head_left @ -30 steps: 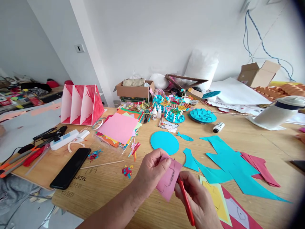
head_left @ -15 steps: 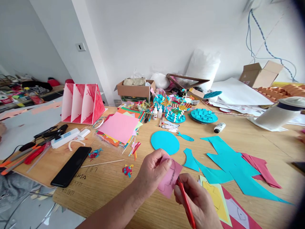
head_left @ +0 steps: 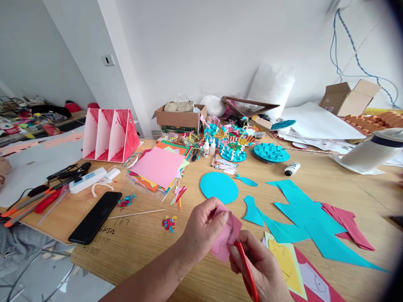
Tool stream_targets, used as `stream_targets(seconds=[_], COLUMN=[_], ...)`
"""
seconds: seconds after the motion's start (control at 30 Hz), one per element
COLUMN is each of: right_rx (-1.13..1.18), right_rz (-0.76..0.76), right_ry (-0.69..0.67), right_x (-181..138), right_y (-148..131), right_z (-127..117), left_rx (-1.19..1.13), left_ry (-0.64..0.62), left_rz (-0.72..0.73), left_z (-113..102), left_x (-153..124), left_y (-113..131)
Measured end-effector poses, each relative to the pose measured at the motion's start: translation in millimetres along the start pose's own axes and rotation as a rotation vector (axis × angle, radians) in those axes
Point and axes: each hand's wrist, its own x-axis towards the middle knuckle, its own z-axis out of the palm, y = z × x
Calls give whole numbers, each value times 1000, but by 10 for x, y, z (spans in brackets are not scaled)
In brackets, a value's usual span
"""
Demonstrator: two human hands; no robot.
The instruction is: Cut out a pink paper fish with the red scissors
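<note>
Between thumb and fingers, my left hand (head_left: pixel 209 224) pinches a small piece of pink paper (head_left: pixel 224 243) with a dark outline drawn on it. My right hand (head_left: pixel 256 262) is closed round the handles of red-handled scissors (head_left: pixel 247 268). Their blades are at the right edge of the pink paper, mostly hidden by the paper and my fingers. Just beyond my hands lie a blue paper circle (head_left: pixel 218 187) and a small blue paper fish (head_left: pixel 246 180). Yellow paper with a drawn outline (head_left: pixel 280 260) lies right of my right hand.
Blue paper offcuts (head_left: pixel 315 222) spread over the table at right. At left are a stack of coloured paper (head_left: pixel 160 165), a black phone (head_left: pixel 95 217) and a red-and-white divided stand (head_left: pixel 110 136). Glue bottles (head_left: pixel 205 149) and decorated blue discs (head_left: pixel 270 152) stand farther back.
The view has shifted slightly. My hands stay close together, with the scissors still at the right edge of the pink paper, which looks slightly tilted.
</note>
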Motion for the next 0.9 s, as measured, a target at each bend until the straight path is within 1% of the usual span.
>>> stream_targets(seconds=[0.23,0.53,0.73,0.9], right_rx=[18,88,69,68], right_rz=[2,-4,29,19], right_ry=[-10,-17,-8,-6], right_x=[-24,-16,-24,-28], right_y=[-55,63,59,66], right_z=[20,19,21,11], left_rx=[-33,-62,-66,-67], left_ry=[-7,-2,0,1], left_rz=[-19,-38,-49,-49], left_z=[4,31,34,41], left_x=[-2,-17,-10,-5], left_y=[-51,-49,-52,-77])
